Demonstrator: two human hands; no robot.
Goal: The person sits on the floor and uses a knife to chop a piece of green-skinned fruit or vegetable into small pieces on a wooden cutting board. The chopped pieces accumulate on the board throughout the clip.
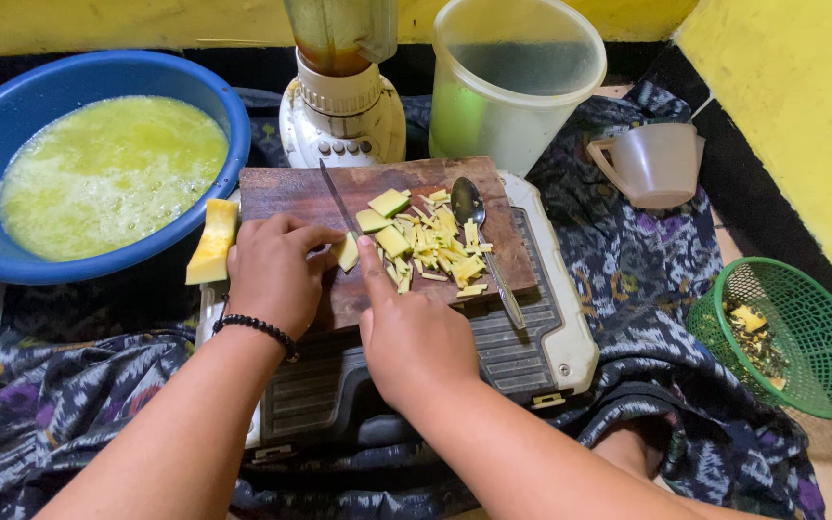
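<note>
We are cutting yellow fruit on a wooden cutting board (pixel 291 188) that rests on a grey plastic case (pixel 551 327). Our right hand (pixel 411 337) has its fingers closed around a knife (pixel 337 197), forefinger stretched along the blade, which stands on a small yellow piece (pixel 346 252). Our left hand (pixel 272 270) curls its fingers against that piece to steady it; how tightly it pinches is probably hidden by the knuckles. A pile of chopped strips and cubes (pixel 430 246) already lies on the board beside a metal spoon (pixel 469 207), so much is cut. 1 larger yellow wedge (pixel 212 241) waits uncut at the board's left edge. A blue basin (pixel 12 125) holds greenish pulp; a blender (pixel 342 106), a clear tub (pixel 512 87), a cup (pixel 652 164) and a green basket (pixel 801 327) stand around.
</note>
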